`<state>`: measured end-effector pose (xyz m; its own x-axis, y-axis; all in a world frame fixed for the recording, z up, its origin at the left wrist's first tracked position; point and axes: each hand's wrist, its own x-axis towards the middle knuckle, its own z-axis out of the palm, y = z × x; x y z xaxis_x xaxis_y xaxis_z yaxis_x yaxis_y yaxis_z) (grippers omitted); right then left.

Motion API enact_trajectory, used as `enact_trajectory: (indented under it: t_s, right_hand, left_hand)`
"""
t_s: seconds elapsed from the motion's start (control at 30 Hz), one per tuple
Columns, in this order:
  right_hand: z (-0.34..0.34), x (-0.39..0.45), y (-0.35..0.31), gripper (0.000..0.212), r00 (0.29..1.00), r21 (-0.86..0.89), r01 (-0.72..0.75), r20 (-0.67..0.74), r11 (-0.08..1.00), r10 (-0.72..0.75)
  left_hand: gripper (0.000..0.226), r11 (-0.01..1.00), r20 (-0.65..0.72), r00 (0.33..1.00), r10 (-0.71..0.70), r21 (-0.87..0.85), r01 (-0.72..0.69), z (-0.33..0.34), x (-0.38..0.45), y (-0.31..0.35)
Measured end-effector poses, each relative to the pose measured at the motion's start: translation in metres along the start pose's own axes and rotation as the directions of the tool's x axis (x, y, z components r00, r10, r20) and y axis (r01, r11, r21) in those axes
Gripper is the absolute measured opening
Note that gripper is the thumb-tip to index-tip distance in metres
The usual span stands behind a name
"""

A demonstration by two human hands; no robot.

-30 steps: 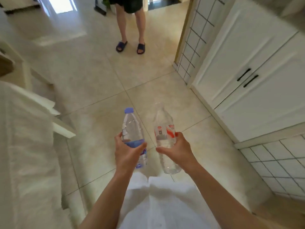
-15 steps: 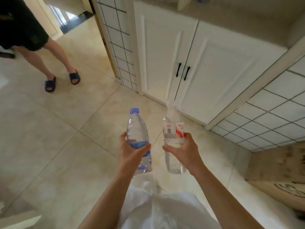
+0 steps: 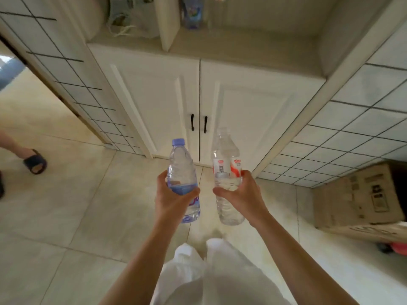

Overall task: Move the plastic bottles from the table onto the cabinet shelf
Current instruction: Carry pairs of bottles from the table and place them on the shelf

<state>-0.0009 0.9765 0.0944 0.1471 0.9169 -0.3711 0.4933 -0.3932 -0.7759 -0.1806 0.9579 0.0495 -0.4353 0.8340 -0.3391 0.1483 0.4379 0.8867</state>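
Note:
My left hand grips a clear plastic bottle with a blue cap and blue label, held upright. My right hand grips a second clear bottle with a red and white label, also upright and without a visible cap. Both bottles are held side by side in front of the white cabinet doors. Above the doors lies the open cabinet shelf, where two other bottles stand at the back.
A vertical divider splits the shelf; a bag sits in its left section. Tiled walls flank the cabinet. A cardboard box rests on the floor at right. Another person's sandalled foot is at left.
My view has swung to face the cabinet squarely and closer, bringing the shelf into sight. Both hands keep the same hold on the bottles. The other person has slid to the left edge.

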Motion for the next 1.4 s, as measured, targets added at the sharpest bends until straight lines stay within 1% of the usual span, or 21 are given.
enact_trajectory:
  t_s: [0.2,0.43,0.57,0.8,0.87,0.97,1.03,1.13,1.27,1.4]
  right_hand:
    - [-0.032,0.068,-0.013,0.071,0.999,0.007,-0.037,-0.038,0.999,0.037]
    - [-0.088,0.161,-0.044,0.069,0.999,-0.036,0.038,-0.018,0.999,-0.039]
    - [-0.119,0.209,-0.073,0.07,0.994,-0.047,0.108,-0.022,0.993,-0.109]
    - [-0.151,0.268,-0.132,0.069,0.975,0.003,0.203,-0.09,0.979,-0.202]
    - [-0.157,0.282,-0.149,0.071,0.967,0.011,0.231,-0.115,0.973,-0.229]
    - [-0.161,0.303,-0.171,0.071,0.943,-0.006,0.276,-0.193,0.961,-0.271]
    - [-0.159,0.315,-0.182,0.07,0.929,0.007,0.288,-0.245,0.958,-0.277]
    - [-0.154,0.332,-0.193,0.071,0.912,0.008,0.3,-0.296,0.954,-0.284]
    - [-0.147,0.349,-0.199,0.077,0.893,0.063,0.333,-0.342,0.941,-0.293]
    - [-0.14,0.359,-0.199,0.077,0.875,0.095,0.359,-0.38,0.928,-0.3]
  left_hand:
    - [0.082,0.999,0.051,0.998,0.044,0.022,-0.045,0.054,0.049,0.04]
    - [0.081,0.994,0.02,0.994,0.103,-0.021,-0.103,0.124,0.101,0.113]
    - [0.082,0.981,-0.006,0.983,0.181,-0.069,-0.181,0.152,0.136,0.159]
    - [0.08,0.941,-0.021,0.947,0.32,-0.112,-0.32,0.173,0.194,0.236]
    - [0.08,0.926,-0.011,0.932,0.361,-0.116,-0.36,0.175,0.21,0.257]
    - [0.077,0.89,0.03,0.9,0.436,-0.167,-0.425,0.178,0.238,0.284]
    - [0.076,0.858,0.041,0.869,0.493,-0.192,-0.477,0.179,0.255,0.297]
    - [0.075,0.808,0.014,0.826,0.564,-0.215,-0.548,0.186,0.273,0.308]
    - [0.074,0.792,0.029,0.809,0.586,-0.231,-0.565,0.194,0.286,0.312]
    - [0.076,0.776,0.034,0.792,0.609,-0.227,-0.588,0.199,0.297,0.308]
